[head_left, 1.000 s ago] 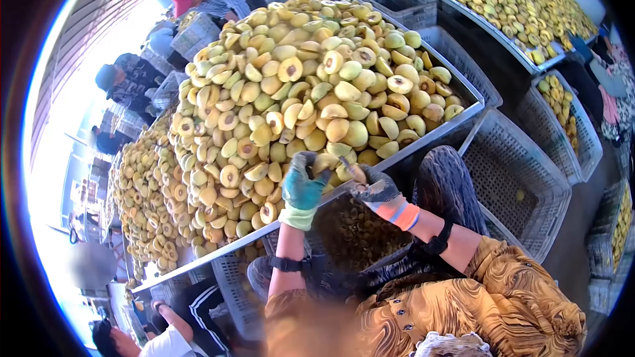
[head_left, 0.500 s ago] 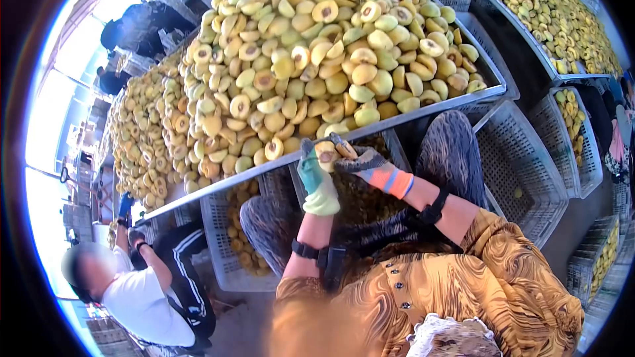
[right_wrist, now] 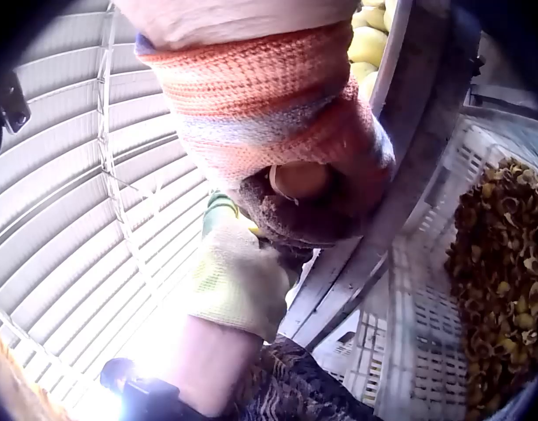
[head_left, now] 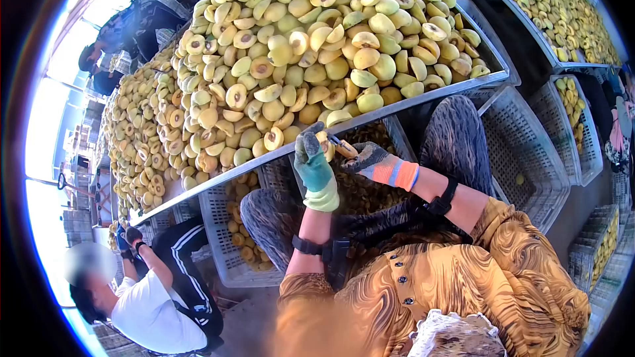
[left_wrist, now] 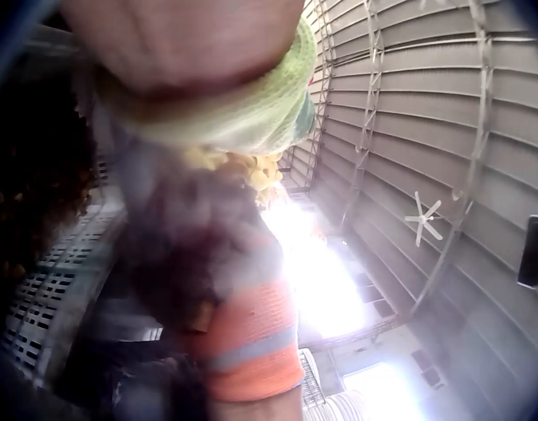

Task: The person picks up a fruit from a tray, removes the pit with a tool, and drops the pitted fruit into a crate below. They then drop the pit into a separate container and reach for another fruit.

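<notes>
1. One yellow halved fruit [head_left: 325, 146] is clamped in the teal-gloved left hand [head_left: 311, 158], just under the metal counter rim [head_left: 423, 98].
2. The grey-orange gloved right hand [head_left: 370, 157] grips a small tool [head_left: 342, 147], which points left into the fruit.
3. The hands nearly touch above a white plastic crate [right_wrist: 409, 351] of brown pits.

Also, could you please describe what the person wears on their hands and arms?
The left hand wears a teal glove with a pale green cuff; the right hand a dark glove with an orange, blue-striped cuff. Black straps circle both forearms; the sleeves are patterned gold-brown.
</notes>
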Tool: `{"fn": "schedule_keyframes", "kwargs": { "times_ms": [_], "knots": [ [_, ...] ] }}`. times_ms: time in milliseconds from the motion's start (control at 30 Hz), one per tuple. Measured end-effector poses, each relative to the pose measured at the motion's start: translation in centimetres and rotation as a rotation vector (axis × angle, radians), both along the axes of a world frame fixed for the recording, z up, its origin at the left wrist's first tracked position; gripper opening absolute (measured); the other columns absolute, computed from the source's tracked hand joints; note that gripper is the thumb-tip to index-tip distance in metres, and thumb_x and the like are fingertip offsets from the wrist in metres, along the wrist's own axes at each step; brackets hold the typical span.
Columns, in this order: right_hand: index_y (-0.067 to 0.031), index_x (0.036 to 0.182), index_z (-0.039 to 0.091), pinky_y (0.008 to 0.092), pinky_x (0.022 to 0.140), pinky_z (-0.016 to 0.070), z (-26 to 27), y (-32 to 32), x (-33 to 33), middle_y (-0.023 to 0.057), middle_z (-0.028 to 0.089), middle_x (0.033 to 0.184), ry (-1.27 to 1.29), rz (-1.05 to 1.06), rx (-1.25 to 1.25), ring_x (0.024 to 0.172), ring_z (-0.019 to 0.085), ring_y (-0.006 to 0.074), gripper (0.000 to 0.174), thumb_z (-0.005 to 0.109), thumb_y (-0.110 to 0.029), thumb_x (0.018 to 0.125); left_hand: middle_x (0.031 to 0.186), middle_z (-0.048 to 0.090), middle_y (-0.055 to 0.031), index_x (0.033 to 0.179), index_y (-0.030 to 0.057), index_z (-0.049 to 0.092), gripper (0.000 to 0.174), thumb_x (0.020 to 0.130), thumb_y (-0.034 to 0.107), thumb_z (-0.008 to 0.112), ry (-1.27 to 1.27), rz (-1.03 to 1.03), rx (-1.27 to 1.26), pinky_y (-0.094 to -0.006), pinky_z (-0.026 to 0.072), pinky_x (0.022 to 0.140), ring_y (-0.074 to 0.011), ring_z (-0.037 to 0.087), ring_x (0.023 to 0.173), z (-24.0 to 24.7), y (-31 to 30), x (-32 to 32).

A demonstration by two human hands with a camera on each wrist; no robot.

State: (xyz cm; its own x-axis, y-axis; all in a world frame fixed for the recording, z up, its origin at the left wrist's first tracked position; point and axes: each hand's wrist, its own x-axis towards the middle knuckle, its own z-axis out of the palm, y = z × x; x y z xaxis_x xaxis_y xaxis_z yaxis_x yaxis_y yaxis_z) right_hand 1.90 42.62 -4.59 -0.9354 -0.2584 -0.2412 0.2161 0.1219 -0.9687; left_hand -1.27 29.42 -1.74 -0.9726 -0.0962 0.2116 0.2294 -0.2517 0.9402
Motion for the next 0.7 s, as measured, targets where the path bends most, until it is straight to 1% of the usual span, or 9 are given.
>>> {"fn": "schedule_keyframes", "kwargs": {
  "times_ms": [167, 367, 433, 500, 533, 567, 600, 633, 700],
  "knots": [
    [-0.0089, 0.113, 0.059, 0.0366, 0.08, 0.0472, 1.8, -0.2, 0.6, 0.0186, 0.065, 0.098, 0.141, 0.124, 0.319, 0.094, 0.061, 0.0345, 0.038, 0.061, -0.031, 0.082, 0.089, 0.059, -0.0009, 0.102, -0.0014, 0.063, 0.041, 0.093, 0.038, 0.056, -0.006, 0.094, -0.063, -0.0219, 0.0424, 0.071, -0.0088, 0.051, 0.077, -0.8, 0.6, 0.6],
    [-0.0101, 0.129, 0.047, 0.0385, 0.08, 0.0484, 5.6, 1.5, 1.6, 0.0195, 0.063, 0.101, -0.016, 0.228, 0.209, 0.093, 0.061, 0.0356, 0.051, 0.057, -0.032, 0.084, 0.09, 0.062, -0.0082, 0.101, -0.0027, 0.062, 0.027, 0.094, 0.022, 0.056, 0.164, 0.18, -0.331, -0.0261, 0.047, 0.066, -0.0139, 0.057, 0.074, -0.3, 1.1, 1.3],
    [-0.0116, 0.139, 0.034, 0.0407, 0.074, 0.0497, 3.6, 1.2, 1.5, 0.0197, 0.059, 0.111, 0.386, 0.252, 0.334, 0.084, 0.061, 0.0377, 0.057, 0.05, -0.031, 0.087, 0.093, 0.063, -0.013, 0.102, -0.0013, 0.063, 0.026, 0.095, 0.021, 0.052, 0.348, 0.236, -0.574, -0.0316, 0.0486, 0.074, -0.0238, 0.059, 0.079, 1.4, 1.3, 1.8],
    [-0.0122, 0.137, 0.036, 0.0414, 0.07, 0.049, 2.0, 1.2, 1.3, 0.0202, 0.06, 0.104, 0.497, 0.275, 0.351, 0.078, 0.061, 0.0369, 0.054, 0.049, -0.03, 0.088, 0.092, 0.063, -0.0129, 0.1, -0.0017, 0.063, 0.025, 0.094, 0.021, 0.054, 0.437, 0.25, -0.647, -0.0318, 0.0487, 0.074, -0.0242, 0.059, 0.08, 1.1, 1.2, 1.2],
    [-0.0123, 0.136, 0.037, 0.0416, 0.067, 0.0487, 0.7, 1.2, 1.1, 0.0204, 0.061, 0.1, 0.582, 0.269, 0.338, 0.075, 0.061, 0.0364, 0.052, 0.049, -0.029, 0.088, 0.082, 0.062, -0.0098, 0.1, -0.0015, 0.062, 0.016, 0.093, 0.011, 0.054, 0.555, 0.319, -0.747, -0.0288, 0.0498, 0.063, -0.018, 0.06, 0.07, 1.1, 1.2, 0.9],
    [-0.0122, 0.135, 0.037, 0.0416, 0.065, 0.0485, -0.2, 1.0, 0.8, 0.0204, 0.062, 0.095, 0.724, 0.235, 0.273, 0.071, 0.061, 0.0357, 0.051, 0.049, -0.029, 0.088, 0.082, 0.061, -0.0082, 0.099, -0.0013, 0.062, 0.017, 0.093, 0.013, 0.054, 0.351, 0.202, -0.491, -0.0278, 0.0493, 0.063, -0.0161, 0.059, 0.069, 1.4, 1.5, 1.3],
    [-0.0096, 0.121, 0.051, 0.041, 0.061, 0.0476, -1.2, 1.0, 0.9, 0.0191, 0.063, 0.086, 0.782, 0.211, 0.466, 0.066, 0.058, 0.0356, 0.039, 0.051, -0.026, 0.086, 0.082, 0.061, -0.0067, 0.099, -0.0012, 0.062, 0.018, 0.094, 0.014, 0.054, 0.146, 0.079, -0.237, -0.0269, 0.0488, 0.063, -0.0142, 0.058, 0.069, 1.8, 1.9, 2.0],
    [-0.0087, 0.115, 0.054, 0.0401, 0.06, 0.0473, -0.2, 1.5, 0.9, 0.0179, 0.062, 0.082, 0.531, 0.247, 0.362, 0.064, 0.058, 0.0337, 0.033, 0.051, -0.025, 0.087, 0.083, 0.061, -0.0051, 0.099, -0.001, 0.063, 0.019, 0.094, 0.015, 0.054, -0.062, -0.048, 0.015, -0.0259, 0.0483, 0.062, -0.0122, 0.057, 0.069, 2.0, 2.3, 2.4],
    [-0.0069, 0.103, 0.06, 0.0384, 0.057, 0.0466, 3.1, 2.5, 1.8, 0.0155, 0.06, 0.073, 0.013, 0.308, 0.135, 0.06, 0.057, 0.0298, 0.024, 0.052, -0.023, 0.087, 0.079, 0.06, -0.0011, 0.101, 0.0, 0.063, 0.026, 0.094, 0.025, 0.057, -0.124, -0.197, 0.01, -0.0204, 0.0444, 0.056, -0.0072, 0.053, 0.062, 0.4, 0.9, 0.7]
  ]
}}
